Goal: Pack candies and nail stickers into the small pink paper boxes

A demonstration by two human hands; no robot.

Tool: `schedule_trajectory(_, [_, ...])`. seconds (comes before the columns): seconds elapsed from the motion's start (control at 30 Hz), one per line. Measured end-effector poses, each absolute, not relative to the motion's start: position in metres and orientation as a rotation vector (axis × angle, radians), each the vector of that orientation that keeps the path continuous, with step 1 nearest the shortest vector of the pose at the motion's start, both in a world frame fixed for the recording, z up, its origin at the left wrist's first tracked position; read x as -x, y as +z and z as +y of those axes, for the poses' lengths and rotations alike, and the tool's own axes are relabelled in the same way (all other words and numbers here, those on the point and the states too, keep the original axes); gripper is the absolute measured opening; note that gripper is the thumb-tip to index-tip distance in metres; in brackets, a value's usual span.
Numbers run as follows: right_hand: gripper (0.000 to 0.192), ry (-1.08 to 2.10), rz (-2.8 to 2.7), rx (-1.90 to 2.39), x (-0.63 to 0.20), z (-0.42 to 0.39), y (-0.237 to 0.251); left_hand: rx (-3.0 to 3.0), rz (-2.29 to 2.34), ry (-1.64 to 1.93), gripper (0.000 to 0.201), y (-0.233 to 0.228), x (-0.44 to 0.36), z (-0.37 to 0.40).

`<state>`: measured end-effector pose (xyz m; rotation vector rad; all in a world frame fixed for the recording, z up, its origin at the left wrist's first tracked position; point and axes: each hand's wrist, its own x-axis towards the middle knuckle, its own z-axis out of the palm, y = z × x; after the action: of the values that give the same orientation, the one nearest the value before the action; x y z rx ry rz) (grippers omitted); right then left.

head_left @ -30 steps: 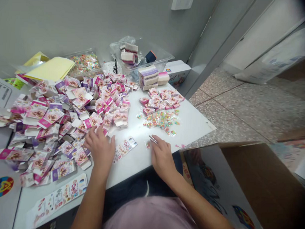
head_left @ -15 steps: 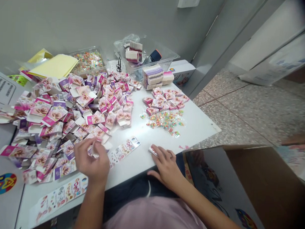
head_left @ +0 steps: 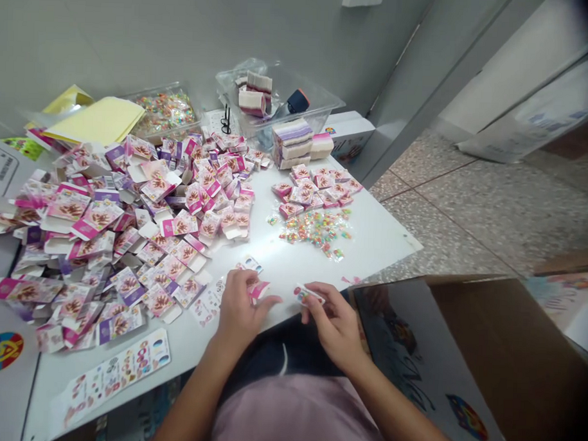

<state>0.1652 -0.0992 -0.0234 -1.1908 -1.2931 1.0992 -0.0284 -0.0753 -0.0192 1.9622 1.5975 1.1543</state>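
Note:
My left hand is closed around a small pink-and-white cardboard box just above the table's front edge. Facing it, my right hand pinches a small folded printed leaflet between thumb and fingers. A gap separates box and leaflet. Partly behind my left hand lies a flat printed strip with small coloured pictures. More such strips are stacked at the front left. A large heap of small pink and purple boxes, many with flaps up, spreads over the left side.
Several closed boxes sit beyond loose sachets with colourful bits. Behind stand bundled paper stacks, a clear plastic tray and a tub of sachets. An open carton flanks the table at right.
My left hand has moved right from the heap, bringing a small box to the middle. My right hand has lifted the folded leaflet off the table and turned it up.

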Motion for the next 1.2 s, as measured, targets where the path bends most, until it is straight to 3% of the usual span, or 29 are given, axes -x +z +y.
schedule_trajectory(0.1, [0.016, 1.217, -1.275, 0.939, -0.156, -0.095, 0.009, -1.683, 1.46, 1.06, 0.033, 0.001, 0.022, -0.084])
schedule_trajectory(0.2, [0.028, 1.142, -1.374, 0.867, -0.152, -0.085, 0.029, -1.359, 1.195, 0.82, 0.017, 0.021, 0.015, -0.09])
schedule_trajectory(0.37, [0.031, 0.858, -1.706, 0.817, -0.159, -0.068, 0.042, -1.019, 1.038, 0.824, 0.026, 0.033, 0.012, -0.092])
schedule_trajectory(0.57, [0.024, 0.964, -2.046, 0.909, -0.172, -0.059, 0.067, -1.059, 1.029, 0.739, 0.015, 0.029, 0.021, -0.091])
schedule_trajectory(0.73, [0.031, 0.749, -1.973, 0.946, -0.161, -0.066, 0.06, -1.135, 1.026, 0.732, 0.011, 0.032, 0.021, -0.088])
schedule_trajectory(0.83, [0.021, 0.559, -2.024, 0.83, -0.158, -0.068, 0.051, -1.068, 0.991, 0.792, 0.013, 0.036, 0.02, -0.086])
schedule_trajectory(0.9, [0.028, 0.529, -2.115, 0.79, -0.159, -0.068, 0.048, -1.035, 0.999, 0.841, 0.014, 0.037, 0.021, -0.087])
schedule_trajectory(0.97, [0.037, 0.642, -2.169, 0.787, -0.161, -0.067, 0.048, -0.989, 1.017, 0.882, 0.015, 0.035, 0.02, -0.089])
schedule_trajectory(1.13, [0.032, 0.85, -2.036, 0.848, -0.155, -0.069, 0.042, -0.588, 0.804, 1.06, 0.041, 0.031, 0.007, -0.093])
schedule_trajectory(1.2, [0.03, 0.816, -1.929, 0.867, -0.151, -0.072, 0.036, -0.415, 0.856, 1.144, 0.038, 0.03, 0.003, -0.09])
